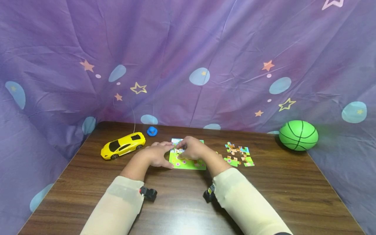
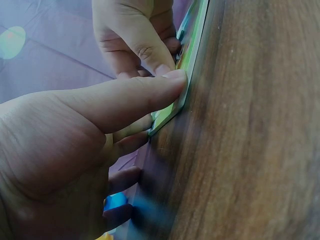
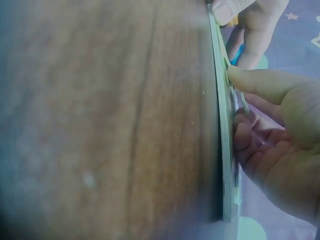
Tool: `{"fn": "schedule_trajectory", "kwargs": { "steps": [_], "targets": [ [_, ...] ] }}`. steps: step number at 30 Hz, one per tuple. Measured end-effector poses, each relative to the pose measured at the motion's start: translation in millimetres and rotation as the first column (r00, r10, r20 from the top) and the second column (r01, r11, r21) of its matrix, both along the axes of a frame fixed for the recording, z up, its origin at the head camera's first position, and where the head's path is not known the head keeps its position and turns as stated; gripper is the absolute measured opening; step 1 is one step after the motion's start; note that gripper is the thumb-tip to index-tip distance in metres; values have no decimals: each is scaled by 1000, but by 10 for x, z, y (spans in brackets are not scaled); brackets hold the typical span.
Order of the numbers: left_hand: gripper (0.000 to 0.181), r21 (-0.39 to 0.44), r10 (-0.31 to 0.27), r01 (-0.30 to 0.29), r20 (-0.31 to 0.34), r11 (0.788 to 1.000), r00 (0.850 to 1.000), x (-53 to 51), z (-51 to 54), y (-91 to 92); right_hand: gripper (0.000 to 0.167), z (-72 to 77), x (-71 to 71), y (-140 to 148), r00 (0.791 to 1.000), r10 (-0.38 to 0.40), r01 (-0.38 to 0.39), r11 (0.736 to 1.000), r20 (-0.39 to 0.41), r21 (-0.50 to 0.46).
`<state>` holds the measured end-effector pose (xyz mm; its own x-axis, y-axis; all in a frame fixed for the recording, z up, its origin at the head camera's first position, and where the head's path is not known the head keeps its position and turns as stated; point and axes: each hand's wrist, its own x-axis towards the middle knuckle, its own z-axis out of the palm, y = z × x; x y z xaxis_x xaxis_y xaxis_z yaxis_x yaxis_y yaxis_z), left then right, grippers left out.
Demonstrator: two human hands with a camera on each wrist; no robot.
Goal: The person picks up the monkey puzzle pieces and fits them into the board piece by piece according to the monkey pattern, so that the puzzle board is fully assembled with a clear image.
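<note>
Right grip pinching mostly hidden puzzle piece, left grip spread against board

A right hand pinches a thin piece between thumb and fingers, just beside a flat board seen edge-on. Past the thumb's tip, a left hand touches the board's end with its own thumb. Wooden tabletop stretches opposite the fingers; patterned purple cloth hangs behind them.
</note>
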<state>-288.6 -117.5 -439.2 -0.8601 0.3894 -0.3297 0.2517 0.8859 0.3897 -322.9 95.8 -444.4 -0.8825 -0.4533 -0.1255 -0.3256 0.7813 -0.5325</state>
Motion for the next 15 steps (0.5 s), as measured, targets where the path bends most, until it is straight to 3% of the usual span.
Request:
{"fn": "schedule_trajectory", "kwargs": {
  "steps": [15],
  "targets": [
    [98,-25,-11,11,5,1000,1000,-2,6,4,42,-11,-21,-6,1000,0,-1,999,15,32]
  ]
}}
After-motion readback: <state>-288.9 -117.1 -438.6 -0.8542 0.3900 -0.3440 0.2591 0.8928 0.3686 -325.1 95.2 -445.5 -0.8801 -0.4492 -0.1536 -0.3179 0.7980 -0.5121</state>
